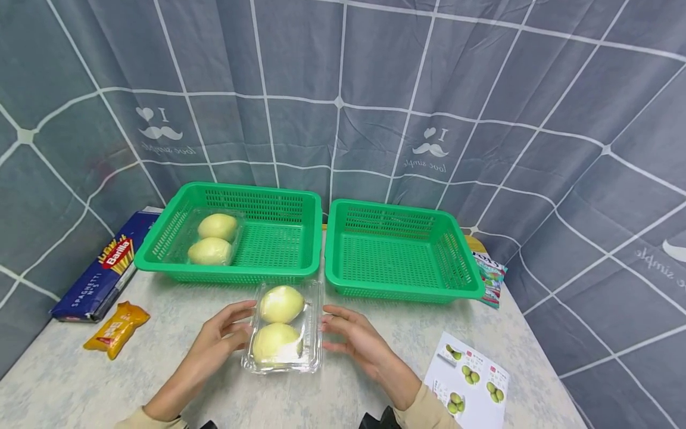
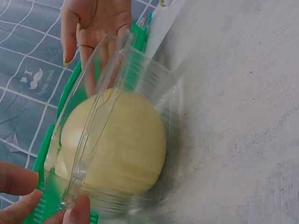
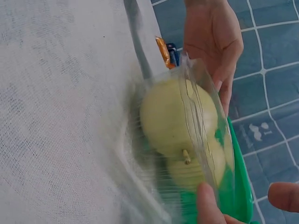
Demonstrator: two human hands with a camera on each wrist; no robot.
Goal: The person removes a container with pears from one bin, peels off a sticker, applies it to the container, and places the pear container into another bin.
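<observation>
A clear plastic clamshell box (image 1: 311, 298) with two pale yellow fruits (image 1: 281, 304) inside lies in front of the baskets, lid closed over them. My left hand (image 1: 222, 330) is at its left side, fingertips at the edge. On the opposite side is my right hand (image 1: 354, 339), its fingers fairly straight and touching the wall. In the right wrist view a short stem shows on one fruit (image 3: 175, 116), and the right thumb stands apart from the box. The left wrist view shows the left fingertips (image 2: 77, 212) against the box's rim.
Behind, a green basket (image 1: 227, 274) on the left holds a similar box with two fruits (image 1: 217, 226); another green basket (image 1: 402, 292) stands at right. A spaghetti box (image 1: 102, 280) and orange packet (image 1: 118, 330) lie left. A sheet with fruit labels (image 1: 471, 381) lies right, snack packets (image 1: 490, 277) behind it.
</observation>
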